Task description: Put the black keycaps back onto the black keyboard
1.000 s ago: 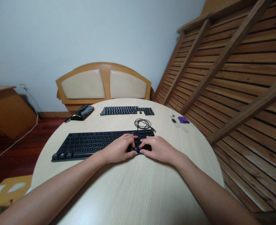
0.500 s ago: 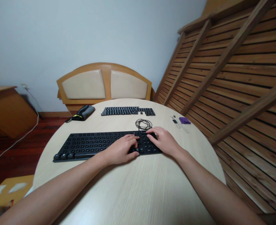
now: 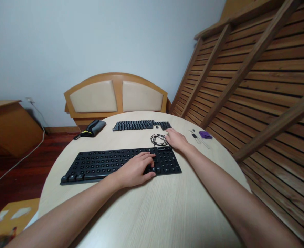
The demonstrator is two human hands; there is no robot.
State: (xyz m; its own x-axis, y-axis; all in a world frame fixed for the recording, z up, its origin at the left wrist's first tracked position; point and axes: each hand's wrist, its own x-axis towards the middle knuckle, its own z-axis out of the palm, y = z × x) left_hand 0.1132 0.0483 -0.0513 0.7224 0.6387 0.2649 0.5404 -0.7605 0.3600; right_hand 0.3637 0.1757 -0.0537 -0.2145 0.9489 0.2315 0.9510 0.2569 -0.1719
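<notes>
A black keyboard point(image 3: 100, 162) with most of its keycaps off lies across the round table; a few caps remain along its front row. My left hand point(image 3: 138, 168) rests on its right part, fingers bent and apart, thumb at the front edge, holding nothing that I can see. Farther back, my right hand point(image 3: 176, 138) stretches over the table beside the coiled cable point(image 3: 159, 139). Its fingers reach forward at the near right end of the loose black keycaps point(image 3: 135, 125), which lie in rows. Whether the fingertips touch a keycap is too small to tell.
A grey and black pouch point(image 3: 92, 129) lies at the table's back left. To the right are a purple cloth point(image 3: 205, 134) and a small wire tool point(image 3: 196, 136). A slatted wooden frame point(image 3: 257, 89) leans along the right side, and a headboard point(image 3: 119, 93) stands behind the table.
My right hand has left the keyboard's right end and moved back toward the loose keycaps. My left hand stays on the keyboard. The view has shifted slightly.
</notes>
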